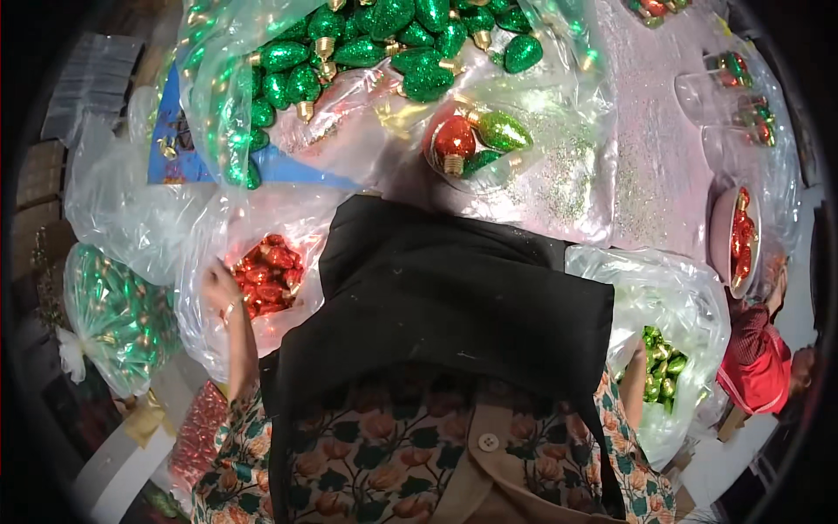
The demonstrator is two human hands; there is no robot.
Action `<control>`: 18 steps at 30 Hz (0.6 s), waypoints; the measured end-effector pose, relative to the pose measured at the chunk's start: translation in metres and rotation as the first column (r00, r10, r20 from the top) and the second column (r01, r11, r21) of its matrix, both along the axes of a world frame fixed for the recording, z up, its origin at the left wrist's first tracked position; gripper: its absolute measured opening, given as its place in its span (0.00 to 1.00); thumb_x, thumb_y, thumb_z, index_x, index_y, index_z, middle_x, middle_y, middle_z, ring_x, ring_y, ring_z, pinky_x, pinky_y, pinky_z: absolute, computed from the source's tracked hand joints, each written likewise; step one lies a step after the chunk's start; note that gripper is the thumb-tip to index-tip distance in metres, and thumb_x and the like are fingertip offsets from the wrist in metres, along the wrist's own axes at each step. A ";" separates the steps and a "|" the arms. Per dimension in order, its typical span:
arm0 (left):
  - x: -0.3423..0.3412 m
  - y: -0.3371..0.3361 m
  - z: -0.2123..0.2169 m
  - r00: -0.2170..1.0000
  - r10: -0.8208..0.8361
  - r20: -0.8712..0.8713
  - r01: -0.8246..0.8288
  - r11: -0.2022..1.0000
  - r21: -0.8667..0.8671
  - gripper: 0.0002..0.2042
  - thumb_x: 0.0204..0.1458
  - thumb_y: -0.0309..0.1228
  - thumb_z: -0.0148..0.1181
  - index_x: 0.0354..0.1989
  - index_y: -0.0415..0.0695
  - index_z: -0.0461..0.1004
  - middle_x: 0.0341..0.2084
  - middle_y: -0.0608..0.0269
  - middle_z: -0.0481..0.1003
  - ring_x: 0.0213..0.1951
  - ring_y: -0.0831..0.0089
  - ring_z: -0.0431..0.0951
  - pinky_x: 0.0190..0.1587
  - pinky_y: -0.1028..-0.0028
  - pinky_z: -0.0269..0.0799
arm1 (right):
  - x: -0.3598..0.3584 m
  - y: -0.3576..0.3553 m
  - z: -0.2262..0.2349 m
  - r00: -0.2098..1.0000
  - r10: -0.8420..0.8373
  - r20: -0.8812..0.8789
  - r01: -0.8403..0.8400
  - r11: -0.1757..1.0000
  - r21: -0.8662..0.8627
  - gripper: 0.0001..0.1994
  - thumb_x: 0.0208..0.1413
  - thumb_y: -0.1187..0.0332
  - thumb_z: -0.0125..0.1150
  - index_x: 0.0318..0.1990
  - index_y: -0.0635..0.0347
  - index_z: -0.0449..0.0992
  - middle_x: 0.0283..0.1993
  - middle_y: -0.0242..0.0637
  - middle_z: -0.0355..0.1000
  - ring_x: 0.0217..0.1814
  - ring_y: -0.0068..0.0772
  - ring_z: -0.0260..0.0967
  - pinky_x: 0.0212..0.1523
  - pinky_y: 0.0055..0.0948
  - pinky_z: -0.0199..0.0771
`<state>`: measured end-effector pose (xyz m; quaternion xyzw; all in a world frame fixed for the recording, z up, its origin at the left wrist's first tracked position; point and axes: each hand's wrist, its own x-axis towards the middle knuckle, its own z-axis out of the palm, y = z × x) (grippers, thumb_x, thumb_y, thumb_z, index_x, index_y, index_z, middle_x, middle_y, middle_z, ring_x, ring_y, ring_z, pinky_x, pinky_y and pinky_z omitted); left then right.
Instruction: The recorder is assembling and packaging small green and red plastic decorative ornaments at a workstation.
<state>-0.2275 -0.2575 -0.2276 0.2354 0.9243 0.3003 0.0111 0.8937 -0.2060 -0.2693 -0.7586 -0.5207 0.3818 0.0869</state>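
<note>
My left hand (222, 293), a ring on one finger, reaches into a clear plastic bag (196, 332) of red glitter bulb ornaments (269, 272); its fingers lie at the pile's edge, and whether they hold one is hidden. My right forearm goes down into another clear bag (690, 301) of light-green bulb ornaments (662, 362). My right hand (642, 354) is mostly buried among them. On the pink table ahead stands a clear cup (441, 162) holding a red bulb (454, 140), a light-green bulb (502, 131) and a dark green one.
A big open bag of dark green bulbs (367, 39) lies at the table's far side. A tied bag of green bulbs (113, 319) sits at my left. At the right are a pink bowl (723, 231) with red bulbs, filled clear cups (738, 70), and another person in red (755, 371).
</note>
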 end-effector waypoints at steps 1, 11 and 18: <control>0.000 -0.023 -0.028 1.000 -0.027 0.003 0.028 0.990 -0.141 0.13 0.54 0.35 0.53 0.27 0.35 0.73 0.24 0.60 0.75 0.21 0.75 0.69 0.29 0.75 0.69 | -0.024 0.012 0.013 1.000 0.015 -0.011 -0.016 0.998 -0.064 0.20 0.58 0.55 0.45 0.47 0.62 0.71 0.38 0.35 0.72 0.39 0.33 0.68 0.42 0.35 0.67; -0.025 -0.071 -0.306 0.966 0.156 0.205 -0.034 0.866 -0.498 0.28 0.40 0.40 0.67 0.45 0.34 0.65 0.35 0.51 0.76 0.42 0.55 0.76 0.45 0.64 0.72 | -0.497 0.275 0.320 0.906 0.351 0.238 -0.405 0.883 0.238 0.16 0.50 0.63 0.64 0.36 0.64 0.67 0.25 0.30 0.61 0.22 0.27 0.58 0.22 0.30 0.58; 0.047 0.053 -0.138 0.941 0.334 0.054 -0.285 0.868 -0.406 0.35 0.36 0.41 0.71 0.49 0.34 0.62 0.37 0.43 0.75 0.43 0.50 0.75 0.47 0.63 0.71 | -0.723 0.371 0.330 0.451 0.843 0.292 -0.892 0.431 0.134 0.24 0.51 0.52 0.59 0.46 0.65 0.69 0.30 0.42 0.71 0.29 0.33 0.69 0.30 0.33 0.71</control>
